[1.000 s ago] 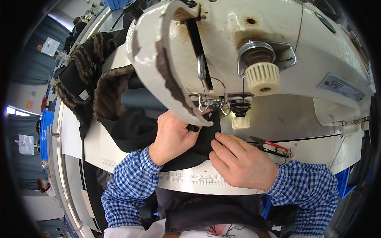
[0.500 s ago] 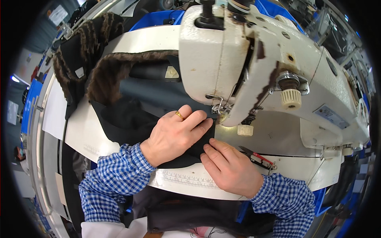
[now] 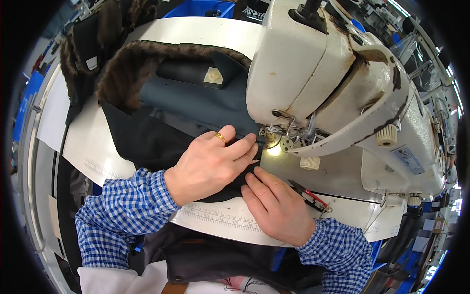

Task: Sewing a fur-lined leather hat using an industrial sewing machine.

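A black garment piece (image 3: 142, 142) with brown fur lining (image 3: 120, 81) lies spread on the white sewing table, left of the sewing machine (image 3: 289, 63). My left hand (image 3: 210, 164), a gold ring on one finger, is closed on the cloth just left of the lit needle area (image 3: 274, 147). A small pale point (image 3: 254, 161) shows by its fingertips; I cannot make out what it is. Lower right, my right hand (image 3: 279, 206) has its bent fingers together on the garment's near edge, its thumb hidden. The cloth under both hands is covered.
Red-handled thread snips (image 3: 313, 198) lie right of my right hand. A ruler scale (image 3: 220, 215) runs along the table's front. Another fur-trimmed dark piece (image 3: 93, 44) hangs over the far left edge. A blue bin (image 3: 200, 9) stands behind the table.
The viewpoint has shifted, so the machine appears farther right and more of its needle plate shows. Both hands keep nearly the same places on the cloth. The pale point has come into sight.
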Demonstrator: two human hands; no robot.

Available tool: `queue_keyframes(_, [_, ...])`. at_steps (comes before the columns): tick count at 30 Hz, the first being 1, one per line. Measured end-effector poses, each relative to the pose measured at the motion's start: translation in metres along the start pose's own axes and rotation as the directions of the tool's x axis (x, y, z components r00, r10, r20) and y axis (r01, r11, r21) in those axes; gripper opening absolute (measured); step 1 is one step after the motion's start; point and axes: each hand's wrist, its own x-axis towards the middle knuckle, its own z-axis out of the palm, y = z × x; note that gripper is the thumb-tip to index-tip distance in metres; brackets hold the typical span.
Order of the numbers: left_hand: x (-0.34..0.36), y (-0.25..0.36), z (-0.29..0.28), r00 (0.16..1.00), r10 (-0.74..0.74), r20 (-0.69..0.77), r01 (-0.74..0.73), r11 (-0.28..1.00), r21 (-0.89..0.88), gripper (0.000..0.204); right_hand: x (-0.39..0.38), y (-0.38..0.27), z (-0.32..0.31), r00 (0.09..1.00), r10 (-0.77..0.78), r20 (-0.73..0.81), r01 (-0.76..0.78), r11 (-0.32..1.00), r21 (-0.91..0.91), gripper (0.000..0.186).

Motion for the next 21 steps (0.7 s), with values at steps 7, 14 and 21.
queue_keyframes(7, [0.009,-0.001,0.0,0.999,0.025,0.026,-0.027,0.997,0.067,0.038,0.0,0.008,0.005,0.999,0.026,-0.023,-0.026,1.0,0.001,0.03])
queue_keyframes(14, [0.01,-0.015,0.004,0.996,0.086,-0.001,-0.085,0.993,0.08,0.031,0.01,0.013,0.01,0.988,0.155,0.019,-0.15,0.905,0.399,0.028])
queue_keyframes(21, [0.012,-0.015,-0.029,0.98,0.022,0.199,0.008,0.989,-0.149,0.029,0.008,0.01,0.014,0.998,0.001,0.062,-0.037,0.814,0.58,0.023])
